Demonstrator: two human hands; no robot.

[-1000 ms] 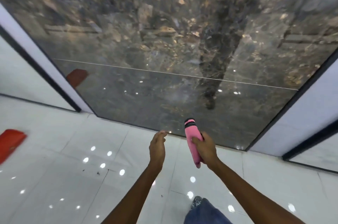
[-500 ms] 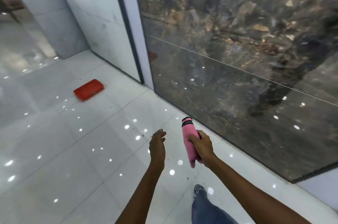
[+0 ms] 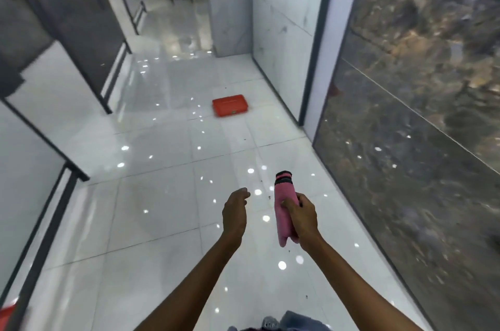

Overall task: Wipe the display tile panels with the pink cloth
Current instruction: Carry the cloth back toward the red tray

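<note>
The pink cloth (image 3: 284,209) is rolled into a tight tube in my right hand (image 3: 304,218), my fingers (image 3: 289,202) wrapped round its middle, its long axis running nearly upright in view, the dark-banded end pointing away from me and the plain end hanging below my grip. It touches nothing but that hand. The dark marbled tile panel (image 3: 405,155) stands to my right, well nearer the right hand than the left, so I judge the coming wipe turns on swinging the roll rightward until its side meets the glossy face. My left hand (image 3: 234,213) hovers just beside the cloth, released, fingers loosely curled, holding nothing. Ahead on the white floor (image 3: 162,195) lies a red box (image 3: 230,105), well apart.
</note>
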